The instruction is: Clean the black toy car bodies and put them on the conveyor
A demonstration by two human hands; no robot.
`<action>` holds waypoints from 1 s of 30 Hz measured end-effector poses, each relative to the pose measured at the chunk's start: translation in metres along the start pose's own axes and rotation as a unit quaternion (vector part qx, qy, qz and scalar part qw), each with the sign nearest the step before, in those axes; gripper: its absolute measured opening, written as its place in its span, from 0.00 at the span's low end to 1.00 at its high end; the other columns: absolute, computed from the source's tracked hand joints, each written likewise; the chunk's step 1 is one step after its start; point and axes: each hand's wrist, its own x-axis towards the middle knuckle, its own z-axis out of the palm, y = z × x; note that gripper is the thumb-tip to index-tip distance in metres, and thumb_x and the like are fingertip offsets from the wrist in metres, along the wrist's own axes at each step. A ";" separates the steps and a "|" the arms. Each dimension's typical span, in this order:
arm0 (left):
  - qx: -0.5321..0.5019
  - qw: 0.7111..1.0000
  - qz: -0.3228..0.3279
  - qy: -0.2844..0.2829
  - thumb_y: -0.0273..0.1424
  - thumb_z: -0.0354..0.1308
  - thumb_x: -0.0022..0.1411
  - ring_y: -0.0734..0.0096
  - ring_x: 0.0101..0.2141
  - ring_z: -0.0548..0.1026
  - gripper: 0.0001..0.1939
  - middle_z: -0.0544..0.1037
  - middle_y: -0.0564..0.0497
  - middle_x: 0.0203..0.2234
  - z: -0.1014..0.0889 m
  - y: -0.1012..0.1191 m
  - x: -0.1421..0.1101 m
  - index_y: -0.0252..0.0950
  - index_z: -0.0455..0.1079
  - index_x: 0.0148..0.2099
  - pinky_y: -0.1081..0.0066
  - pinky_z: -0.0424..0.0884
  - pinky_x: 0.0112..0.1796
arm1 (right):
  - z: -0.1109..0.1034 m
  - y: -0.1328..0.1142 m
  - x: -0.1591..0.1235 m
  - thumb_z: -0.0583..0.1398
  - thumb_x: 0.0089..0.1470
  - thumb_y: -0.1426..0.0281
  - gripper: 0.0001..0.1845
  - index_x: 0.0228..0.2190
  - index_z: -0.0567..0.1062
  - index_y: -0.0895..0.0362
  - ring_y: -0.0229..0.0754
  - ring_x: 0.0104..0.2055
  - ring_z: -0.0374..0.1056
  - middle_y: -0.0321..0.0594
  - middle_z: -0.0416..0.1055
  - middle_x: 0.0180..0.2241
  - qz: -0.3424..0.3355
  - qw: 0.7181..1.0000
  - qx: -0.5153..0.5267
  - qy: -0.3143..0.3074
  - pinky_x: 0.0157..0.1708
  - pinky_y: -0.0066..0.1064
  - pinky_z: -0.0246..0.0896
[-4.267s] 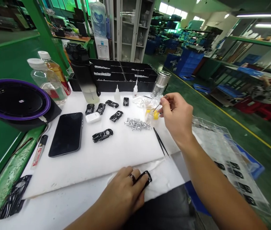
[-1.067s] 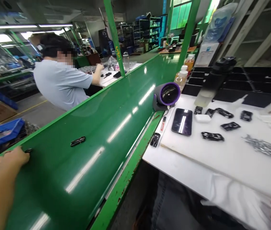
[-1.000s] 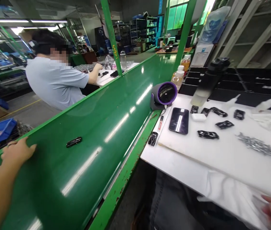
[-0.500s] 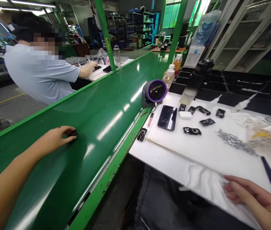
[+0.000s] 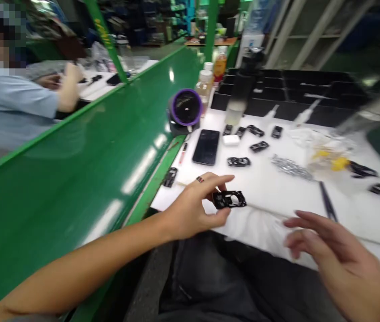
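My left hand (image 5: 199, 203) grips a small black toy car body (image 5: 229, 199) between thumb and fingers, just above the front edge of the white worktop (image 5: 263, 188). An opening shows in the middle of the car body. To its right, my right hand (image 5: 330, 250) hovers over the table edge, fingers apart and nothing in them. Beyond the hands lie several more black car bodies, among them one (image 5: 238, 162) close behind the held piece. A pile of small silver screw-like parts (image 5: 292, 167) and dark tweezers (image 5: 327, 201) lie ahead of my right hand.
A green sloping chute (image 5: 85, 179) runs along the left, with a co-worker's arm (image 5: 69, 89) beyond it. On the worktop are a phone (image 5: 206, 147), a white case (image 5: 231, 140) and plastic bags with yellow bits (image 5: 339, 163). A purple-rimmed fan (image 5: 186, 107) and bottles (image 5: 204, 85) stand behind.
My left hand has come from the green chute to the worktop, carrying the black car body. My right hand has lifted off the table-edge plastic, and its fingers have spread. The view has shifted right.
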 end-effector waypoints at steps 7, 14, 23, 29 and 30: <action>-0.102 0.985 0.099 -0.102 0.25 0.63 0.60 0.67 0.44 0.74 0.30 0.71 0.48 0.45 0.083 -0.007 0.023 0.43 0.64 0.64 0.67 0.73 0.49 | 0.015 -0.003 -0.003 0.60 0.63 0.54 0.24 0.54 0.73 0.55 0.41 0.26 0.71 0.38 0.74 0.27 0.112 0.965 0.234 -0.041 0.29 0.36 0.72; -0.002 0.968 0.178 -0.178 0.37 0.66 0.63 0.62 0.47 0.76 0.31 0.73 0.44 0.49 0.091 -0.027 0.030 0.43 0.60 0.64 0.66 0.74 0.48 | -0.001 0.009 0.013 0.61 0.63 0.58 0.19 0.50 0.78 0.55 0.39 0.27 0.72 0.36 0.75 0.25 0.086 0.993 0.072 -0.019 0.32 0.32 0.72; 0.164 0.906 0.333 -0.205 0.35 0.61 0.68 0.63 0.36 0.71 0.15 0.79 0.41 0.46 0.084 -0.035 0.028 0.34 0.70 0.54 0.63 0.68 0.38 | -0.002 -0.002 0.036 0.56 0.66 0.70 0.17 0.51 0.78 0.49 0.46 0.49 0.75 0.37 0.79 0.48 -0.052 0.969 -0.201 -0.135 0.50 0.39 0.67; 0.195 0.894 0.338 -0.221 0.33 0.59 0.69 0.60 0.37 0.71 0.14 0.79 0.40 0.47 0.091 -0.032 0.031 0.31 0.72 0.52 0.61 0.69 0.37 | 0.003 -0.004 0.037 0.56 0.67 0.72 0.13 0.47 0.80 0.53 0.43 0.44 0.75 0.37 0.80 0.43 -0.115 0.953 -0.242 -0.137 0.45 0.36 0.68; 0.189 0.896 0.338 -0.217 0.32 0.59 0.69 0.60 0.38 0.71 0.13 0.79 0.40 0.45 0.091 -0.032 0.031 0.31 0.72 0.51 0.61 0.70 0.37 | 0.003 -0.005 0.038 0.56 0.66 0.73 0.13 0.45 0.80 0.52 0.42 0.43 0.75 0.37 0.79 0.42 -0.121 0.951 -0.245 -0.144 0.44 0.35 0.68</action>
